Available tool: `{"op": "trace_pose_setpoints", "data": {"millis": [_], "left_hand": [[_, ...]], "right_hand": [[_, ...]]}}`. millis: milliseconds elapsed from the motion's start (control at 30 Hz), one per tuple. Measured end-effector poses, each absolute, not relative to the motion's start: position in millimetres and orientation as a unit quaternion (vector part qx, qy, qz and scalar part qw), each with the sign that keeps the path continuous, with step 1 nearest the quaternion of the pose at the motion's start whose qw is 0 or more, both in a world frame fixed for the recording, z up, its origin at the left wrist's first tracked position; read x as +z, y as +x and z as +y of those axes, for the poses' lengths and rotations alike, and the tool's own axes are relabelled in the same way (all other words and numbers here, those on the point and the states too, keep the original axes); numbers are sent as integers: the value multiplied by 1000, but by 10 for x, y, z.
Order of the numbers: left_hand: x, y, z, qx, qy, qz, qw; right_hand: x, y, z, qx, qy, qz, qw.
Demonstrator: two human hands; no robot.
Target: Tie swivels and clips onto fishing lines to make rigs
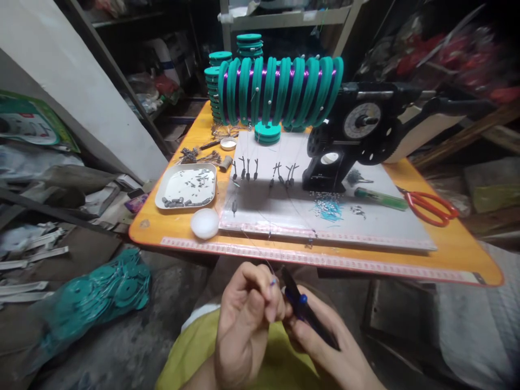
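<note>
My left hand point(247, 319) is pinched closed in front of the table edge, with a small blue piece point(272, 282) on a thin line at its fingertips. Beside it my right hand point(325, 330) is wrapped round dark pliers point(311, 317) with a blue knob, their tip pointing up and left near the left fingers. Thin lines run down from a row of green spools point(280, 92) wound with purple. Several dark weights point(248, 175) hang or lie over the white board point(260, 208).
On the orange table point(148, 230) are a white tray point(209, 187) of grey pieces, a white bowl point(204, 223), red-handled scissors point(433, 207), blue bits point(330, 210) and a black winding machine point(325, 173). A bag of green spools point(105, 292) lies lower left.
</note>
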State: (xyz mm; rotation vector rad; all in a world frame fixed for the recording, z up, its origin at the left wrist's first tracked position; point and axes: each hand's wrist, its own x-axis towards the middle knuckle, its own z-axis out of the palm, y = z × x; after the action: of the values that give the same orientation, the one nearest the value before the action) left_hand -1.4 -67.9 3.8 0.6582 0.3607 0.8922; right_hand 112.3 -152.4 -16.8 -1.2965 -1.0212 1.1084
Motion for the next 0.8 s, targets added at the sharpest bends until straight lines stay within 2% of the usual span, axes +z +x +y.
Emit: {"op": "trace_pose_setpoints", "data": {"millis": [100, 200, 367, 533, 700, 800], "left_hand": [[82, 45, -730, 429, 225, 146, 863], [73, 48, -746, 430, 237, 152, 858], [58, -34, -671, 409, 310, 171, 841], [54, -109, -608, 389, 344, 179, 836], [48, -129, -583, 378, 346, 186, 839], [51, -123, -583, 370, 342, 192, 842]], "right_hand": [[-121, 1038, -1501, 537, -493, -367, 579], [-110, 1042, -1522, 528, -511, -356, 577], [-258, 1210, -1666, 402, -658, -406, 490], [-397, 1301, -1763, 322, -673, -523, 412], [-336, 1254, -1670, 226, -655, -581, 428], [-249, 1257, -1570, 213, -630, -607, 435]]}}
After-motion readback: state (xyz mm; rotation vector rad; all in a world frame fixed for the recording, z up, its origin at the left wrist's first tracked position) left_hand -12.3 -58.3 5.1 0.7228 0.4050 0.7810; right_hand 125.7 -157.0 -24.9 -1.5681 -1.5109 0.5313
